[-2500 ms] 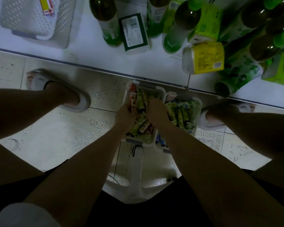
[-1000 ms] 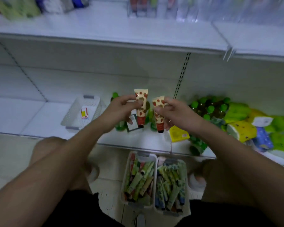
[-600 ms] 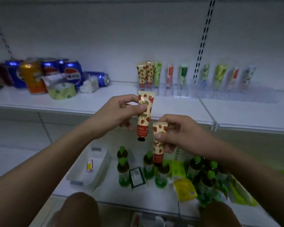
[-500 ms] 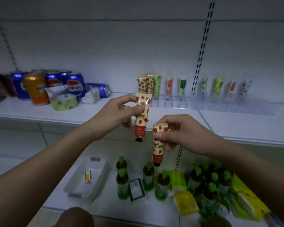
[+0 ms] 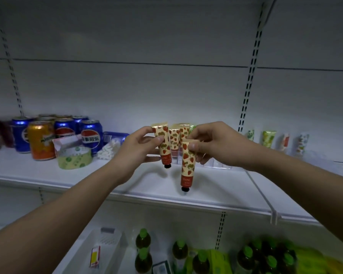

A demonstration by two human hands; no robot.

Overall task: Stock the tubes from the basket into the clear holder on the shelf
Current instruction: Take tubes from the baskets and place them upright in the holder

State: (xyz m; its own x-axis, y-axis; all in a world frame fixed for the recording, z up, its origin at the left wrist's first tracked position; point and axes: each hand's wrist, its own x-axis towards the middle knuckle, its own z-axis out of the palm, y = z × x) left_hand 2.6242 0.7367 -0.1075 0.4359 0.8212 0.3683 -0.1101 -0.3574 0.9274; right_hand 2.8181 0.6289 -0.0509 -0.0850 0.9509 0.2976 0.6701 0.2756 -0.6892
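Pinching one strawberry tube (image 5: 162,145) in the left hand (image 5: 136,150) and another strawberry tube (image 5: 188,167) in the right hand (image 5: 216,144), cap-down just before the clear holder (image 5: 218,165), each should probably be lowered upright into a free slot.

Clear holder (image 5: 216,165) largely hidden behind the right hand (image 5: 216,145). Standing tubes (image 5: 174,138) half covered by both hands. Green-capped bottles (image 5: 143,252) cut off at the bottom edge. Far-right tubes (image 5: 302,142) too blurred to read.
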